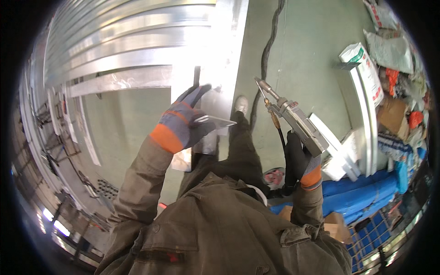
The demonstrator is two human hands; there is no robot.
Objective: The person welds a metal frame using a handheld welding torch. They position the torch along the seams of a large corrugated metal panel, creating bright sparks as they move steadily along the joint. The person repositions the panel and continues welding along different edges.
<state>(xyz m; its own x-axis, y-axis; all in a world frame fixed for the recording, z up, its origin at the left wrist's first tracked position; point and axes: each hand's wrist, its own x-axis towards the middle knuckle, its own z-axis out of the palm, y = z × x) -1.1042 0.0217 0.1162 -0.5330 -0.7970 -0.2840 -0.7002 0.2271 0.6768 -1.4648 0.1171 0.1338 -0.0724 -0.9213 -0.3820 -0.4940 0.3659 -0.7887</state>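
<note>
Your left hand (pixel 185 121) pinches a thin metal plate (pixel 211 122) against the frame (pixel 137 55); stiff, light, sharp-edged, so grip its flat faces; right hand (pixel 300 160) clamped on torch (pixel 293 119).

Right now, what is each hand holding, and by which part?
The left hand grips a small flat metal plate by its near edge. The right hand holds a welding torch by its rear handle, nozzle pointing away.

The left hand (pixel 183 120), gloved blue-grey with an orange cuff, is raised on a bent arm, its grip closed with fingers stretched upward. The right hand (pixel 300 158), in a dark glove, is clenched, forearm upright.
</note>
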